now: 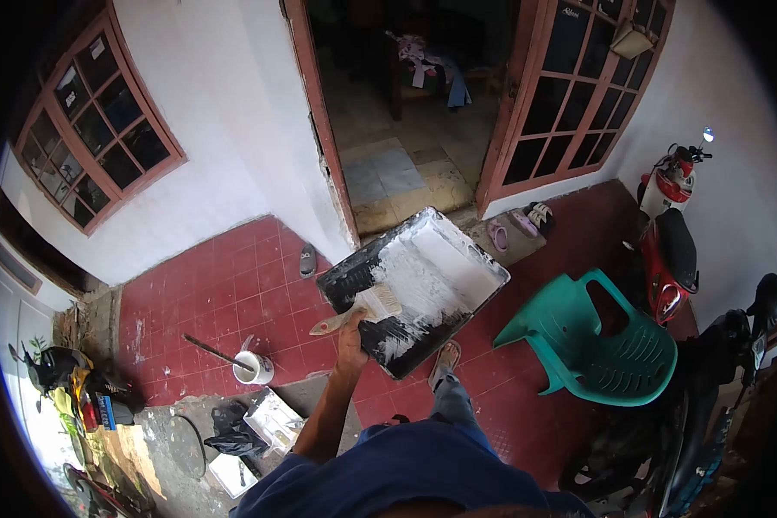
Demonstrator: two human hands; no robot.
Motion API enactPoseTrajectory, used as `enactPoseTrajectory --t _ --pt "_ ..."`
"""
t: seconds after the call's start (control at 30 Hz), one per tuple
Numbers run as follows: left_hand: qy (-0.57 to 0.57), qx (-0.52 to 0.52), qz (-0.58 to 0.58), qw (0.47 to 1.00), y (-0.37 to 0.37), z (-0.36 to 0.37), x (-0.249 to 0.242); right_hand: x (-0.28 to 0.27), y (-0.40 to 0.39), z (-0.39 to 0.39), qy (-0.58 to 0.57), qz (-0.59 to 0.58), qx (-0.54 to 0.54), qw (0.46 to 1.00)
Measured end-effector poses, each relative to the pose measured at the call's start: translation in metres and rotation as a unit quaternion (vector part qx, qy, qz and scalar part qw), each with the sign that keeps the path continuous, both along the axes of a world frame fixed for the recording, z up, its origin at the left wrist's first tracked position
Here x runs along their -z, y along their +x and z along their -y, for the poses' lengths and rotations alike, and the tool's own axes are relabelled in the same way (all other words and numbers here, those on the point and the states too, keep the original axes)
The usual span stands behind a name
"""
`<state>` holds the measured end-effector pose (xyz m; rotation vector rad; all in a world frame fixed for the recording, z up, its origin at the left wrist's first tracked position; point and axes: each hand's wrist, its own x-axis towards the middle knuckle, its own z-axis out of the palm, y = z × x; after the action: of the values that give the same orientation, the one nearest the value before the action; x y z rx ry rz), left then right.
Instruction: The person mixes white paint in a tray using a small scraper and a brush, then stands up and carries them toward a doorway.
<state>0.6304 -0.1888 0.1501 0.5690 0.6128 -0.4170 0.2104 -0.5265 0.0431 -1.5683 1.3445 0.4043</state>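
Paint tray [457, 259] and brush [358, 311] gripped, left hand [350, 332].

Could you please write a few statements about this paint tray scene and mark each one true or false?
1. The paint tray holds white paint. True.
2. A brush rests on the tray's edge by the left hand. True.
3. The green plastic chair stands upright. False: it lies tipped over on the red floor.
4. The white cup on the floor has a stick in it. True.
5. The door is shut. False: it stands open, showing the room inside.
6. The right hand holds a roller. False: no right hand is in view.
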Motion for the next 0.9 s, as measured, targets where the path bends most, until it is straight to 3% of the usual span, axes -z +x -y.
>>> enactPoseTrajectory --t 0.03,0.1,0.23,0.3,0.4,0.43,0.47,0.5,0.53,0.6,0.7,0.77,0.83,0.87,0.9 --pt "0.0 -0.002 0.002 1.0 0.021 0.0 -0.015 -0.011 0.019 0.001 -0.002 -0.012 -0.005 1.0" --pt "0.013 -0.003 0.012 1.0 0.049 0.015 0.015 0.019 0.034 0.021 -0.003 -0.034 -0.027 0.999" --pt "0.013 -0.005 0.028 1.0 0.124 0.056 0.017 0.065 0.076 0.081 -0.028 -0.068 -0.122 0.99" --pt "0.025 -0.021 0.018 0.999 0.167 0.063 0.0 0.047 0.113 0.11 -0.055 -0.073 -0.186 0.978" --pt "0.018 -0.037 0.01 0.999 0.219 0.089 0.025 0.049 0.188 0.173 -0.088 -0.001 -0.238 0.967" --pt "0.016 -0.042 0.005 0.999 0.235 0.094 0.027 0.028 0.237 0.183 -0.041 0.042 -0.161 0.985" --pt "0.015 -0.046 -0.002 0.999 0.251 0.097 0.03 0.089 0.232 0.216 -0.119 0.165 -0.22 0.954" --pt "0.026 -0.044 -0.013 0.999 0.271 0.104 0.016 0.003 0.32 0.187 -0.036 0.054 -0.092 0.994" --pt "0.022 -0.049 -0.008 0.999 0.288 0.108 0.023 0.003 0.34 0.194 0.012 0.081 -0.041 0.996" --pt "0.011 -0.059 0.002 0.998 0.323 0.118 0.055 0.02 0.372 0.213 -0.043 0.097 -0.166 0.98" --pt "0.001 -0.069 0.01 0.998 0.379 0.134 0.095 0.007 0.436 0.189 -0.044 0.071 -0.026 0.996" --pt "-0.01 -0.069 0.004 0.998 0.418 0.144 0.118 0.042 0.444 0.215 0.12 0.125 0.06 0.983" --pt "0.004 -0.073 -0.026 0.997 0.46 0.153 0.147 0.073 0.452 0.224 0.135 0.135 0.057 0.98" --pt "0.007 -0.073 -0.041 0.996 0.481 0.159 0.161 0.084 0.455 0.222 0.067 0.116 0.01 0.991" --pt "0.019 -0.083 -0.009 0.996 0.499 0.166 0.169 0.092 0.46 0.222 0.098 0.112 0.048 0.988"
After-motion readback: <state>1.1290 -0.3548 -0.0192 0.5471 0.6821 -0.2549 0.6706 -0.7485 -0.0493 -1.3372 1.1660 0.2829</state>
